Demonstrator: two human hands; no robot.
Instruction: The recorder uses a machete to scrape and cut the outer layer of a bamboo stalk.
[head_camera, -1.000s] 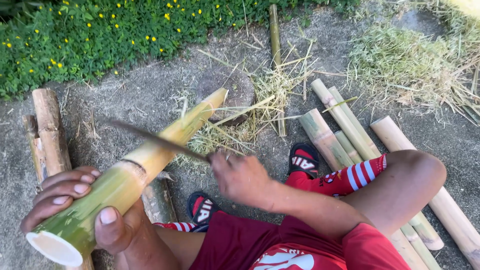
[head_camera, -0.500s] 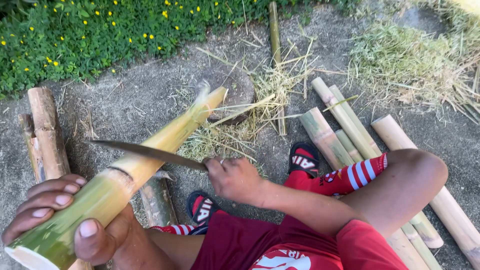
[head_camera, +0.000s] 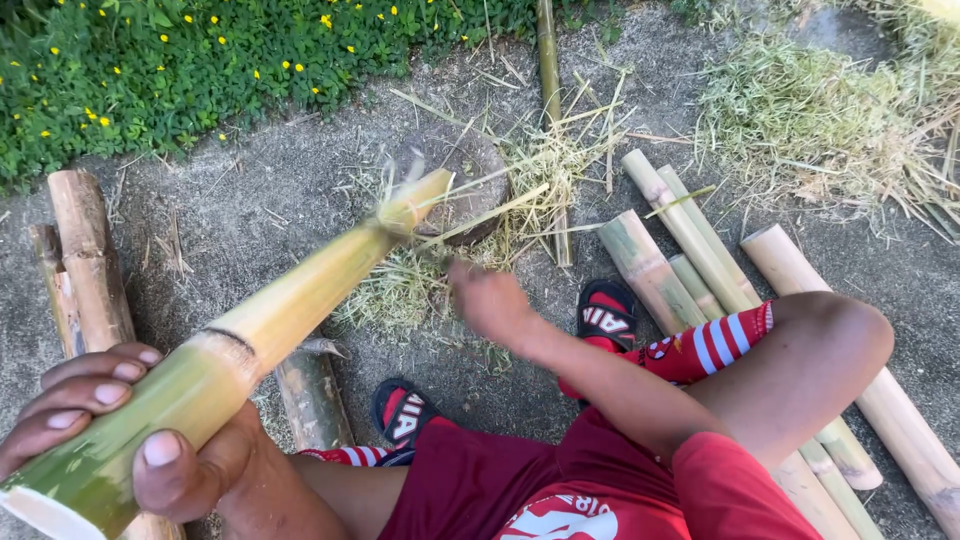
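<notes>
My left hand (head_camera: 120, 420) grips the thick green end of a long bamboo pole (head_camera: 290, 300) at the lower left. The pole slants up to the right, and its yellow tip rests on a round block (head_camera: 470, 165). My right hand (head_camera: 490, 300) is a blurred fist just right of the pole near the tip. It is closed on a knife whose blade shows only as a faint streak by the tip. Thin bamboo shavings (head_camera: 400, 285) lie under the pole.
Several cut bamboo lengths (head_camera: 640, 255) lie on the ground at the right, beside my knee. Short logs (head_camera: 85, 250) lie at the left, and another piece (head_camera: 310, 395) under the pole. Red-and-black sandals (head_camera: 605, 310) are on my feet. Green plants (head_camera: 150, 70) border the top, dry grass (head_camera: 820, 120) the upper right.
My right hand has swung the knife along the pole from its middle to the tip. The pole has slid a little down and toward me in my left hand.
</notes>
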